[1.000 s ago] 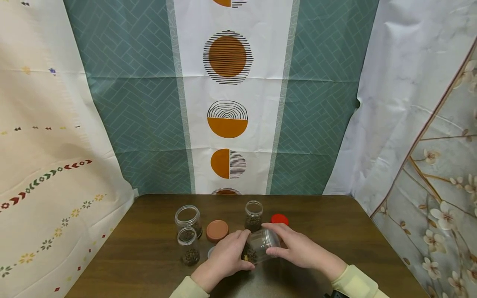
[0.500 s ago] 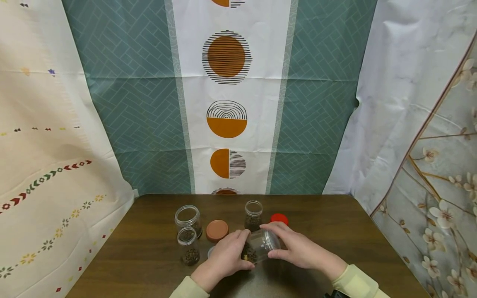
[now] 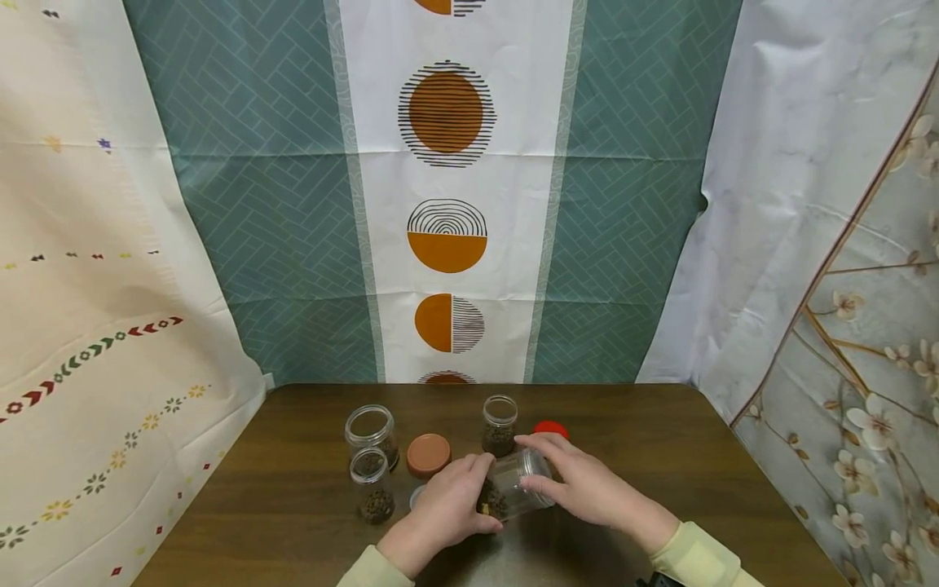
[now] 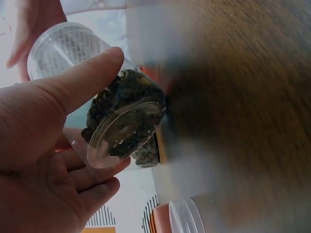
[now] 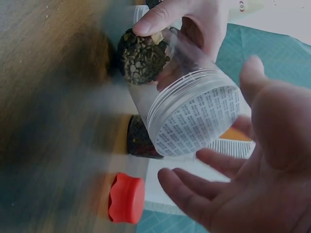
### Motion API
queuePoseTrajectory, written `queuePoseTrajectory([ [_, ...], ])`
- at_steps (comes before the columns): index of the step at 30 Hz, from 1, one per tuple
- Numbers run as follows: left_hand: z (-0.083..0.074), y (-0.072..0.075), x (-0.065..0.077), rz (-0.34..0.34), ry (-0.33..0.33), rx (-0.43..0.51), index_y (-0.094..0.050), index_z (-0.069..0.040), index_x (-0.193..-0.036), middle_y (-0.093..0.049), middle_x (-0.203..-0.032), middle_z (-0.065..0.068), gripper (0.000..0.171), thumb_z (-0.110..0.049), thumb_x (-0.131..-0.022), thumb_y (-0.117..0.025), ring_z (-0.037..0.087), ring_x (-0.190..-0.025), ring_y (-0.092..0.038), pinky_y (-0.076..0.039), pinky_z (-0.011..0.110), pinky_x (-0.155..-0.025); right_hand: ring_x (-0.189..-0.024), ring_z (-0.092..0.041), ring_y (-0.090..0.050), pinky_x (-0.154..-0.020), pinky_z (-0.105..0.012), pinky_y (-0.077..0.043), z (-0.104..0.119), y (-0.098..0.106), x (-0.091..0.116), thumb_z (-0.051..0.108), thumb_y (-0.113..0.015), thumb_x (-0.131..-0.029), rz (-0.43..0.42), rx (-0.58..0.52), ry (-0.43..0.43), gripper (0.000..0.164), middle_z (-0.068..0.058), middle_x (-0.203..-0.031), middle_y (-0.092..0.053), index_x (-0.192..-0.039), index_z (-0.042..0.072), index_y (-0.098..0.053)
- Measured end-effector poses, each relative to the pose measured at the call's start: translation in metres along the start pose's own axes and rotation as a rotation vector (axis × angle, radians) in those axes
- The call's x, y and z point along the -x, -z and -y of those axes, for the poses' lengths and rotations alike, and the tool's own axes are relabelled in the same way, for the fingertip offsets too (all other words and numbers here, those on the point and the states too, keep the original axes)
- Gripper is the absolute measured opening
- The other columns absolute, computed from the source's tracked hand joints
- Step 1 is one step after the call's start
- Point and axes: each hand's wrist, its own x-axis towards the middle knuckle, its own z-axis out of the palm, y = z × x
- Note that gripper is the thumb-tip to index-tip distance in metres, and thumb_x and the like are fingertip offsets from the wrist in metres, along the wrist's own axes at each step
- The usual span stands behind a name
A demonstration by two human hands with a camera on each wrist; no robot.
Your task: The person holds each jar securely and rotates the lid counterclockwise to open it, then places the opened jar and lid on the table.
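Observation:
My left hand (image 3: 451,501) grips a clear jar (image 3: 512,483) around its base, holding it tilted nearly on its side above the table. Small dark pieces gather at the base end, seen close up in the left wrist view (image 4: 129,116). Over the jar's mouth lies a pale film with rows of print (image 5: 199,121). Beside that end is my right hand (image 3: 587,485), its fingers spread. In the right wrist view, its thumb (image 5: 252,73) stands off the rim and the fingertips are close to the mouth; whether any touches is unclear.
Behind my hands stands a narrow open jar (image 3: 500,432) of dark pieces, with a red cap (image 3: 552,427) to its right. At left are a wide jar (image 3: 369,424) and a slim jar (image 3: 374,497). A salmon lid (image 3: 429,455) and a partly hidden clear lid (image 3: 416,496) lie nearby.
My right thumb has moved slightly up and left at the jar's mouth. The left hand and the jar have stayed almost in place.

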Motion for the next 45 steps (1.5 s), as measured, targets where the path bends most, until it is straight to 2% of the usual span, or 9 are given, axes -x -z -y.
queuePoseTrajectory([
  [4, -0.0009, 0.0007, 0.0005, -0.007, -0.002, 0.006, -0.05, -0.008, -0.139, -0.06, -0.124, 0.005, 0.088, -0.053, -0.071, -0.084, 0.021, -0.113, -0.058, -0.048, 0.037, -0.093, -0.124, -0.026, -0.056, -0.095, -0.051, -0.046, 0.0009, 0.0012, -0.0019, 0.066, -0.049, -0.094, -0.028, 0.007, -0.081, 0.07, -0.003, -0.144, -0.049, -0.15, 0.024, -0.044],
  [9, -0.0012, 0.0003, -0.0001, -0.009, -0.002, 0.005, -0.05, -0.008, -0.139, -0.06, -0.124, 0.006, 0.088, -0.053, -0.071, -0.084, 0.021, -0.113, -0.058, -0.048, 0.038, -0.093, -0.124, -0.027, -0.056, -0.096, -0.051, -0.045, -0.0002, 0.0017, -0.0022, 0.067, -0.047, -0.094, 0.008, -0.011, -0.11, 0.074, -0.007, -0.141, -0.053, -0.15, 0.019, -0.045],
  [18, -0.0008, -0.0004, -0.0001, -0.015, -0.006, -0.008, -0.049, -0.007, -0.14, -0.059, -0.126, 0.007, 0.09, -0.053, -0.071, -0.084, 0.023, -0.115, -0.058, -0.047, 0.039, -0.094, -0.12, -0.027, -0.059, -0.093, -0.05, -0.047, 0.0, 0.0028, -0.0016, 0.065, -0.049, -0.094, 0.02, -0.013, -0.084, 0.071, -0.007, -0.143, -0.051, -0.149, 0.021, -0.046],
  [25, -0.0003, -0.0013, -0.0009, -0.012, -0.004, -0.008, -0.048, -0.007, -0.14, -0.059, -0.126, 0.007, 0.09, -0.053, -0.071, -0.084, 0.023, -0.115, -0.058, -0.047, 0.039, -0.095, -0.11, -0.018, -0.06, -0.089, -0.044, -0.049, -0.0017, 0.0049, 0.001, 0.063, -0.053, -0.093, 0.021, -0.025, -0.034, 0.069, -0.002, -0.141, -0.05, -0.15, 0.025, -0.044],
  [35, 0.0006, -0.0017, 0.0001, -0.016, -0.011, -0.007, -0.049, -0.008, -0.139, -0.059, -0.124, 0.006, 0.089, -0.054, -0.071, -0.083, 0.021, -0.113, -0.059, -0.048, 0.037, -0.093, -0.121, -0.016, -0.054, -0.096, -0.045, -0.046, -0.0049, 0.0037, 0.0046, 0.059, -0.057, -0.093, 0.032, -0.047, 0.022, 0.067, 0.005, -0.145, -0.044, -0.151, 0.03, -0.041],
  [45, -0.0006, -0.002, 0.0002, -0.026, -0.017, -0.007, -0.05, -0.008, -0.138, -0.06, -0.122, 0.005, 0.088, -0.053, -0.07, -0.084, 0.021, -0.111, -0.059, -0.048, 0.036, -0.092, -0.132, -0.018, -0.046, -0.102, -0.046, -0.042, -0.0079, 0.0021, 0.0064, 0.057, -0.058, -0.093, 0.054, -0.052, 0.033, 0.068, 0.006, -0.15, -0.039, -0.154, 0.033, -0.036],
])
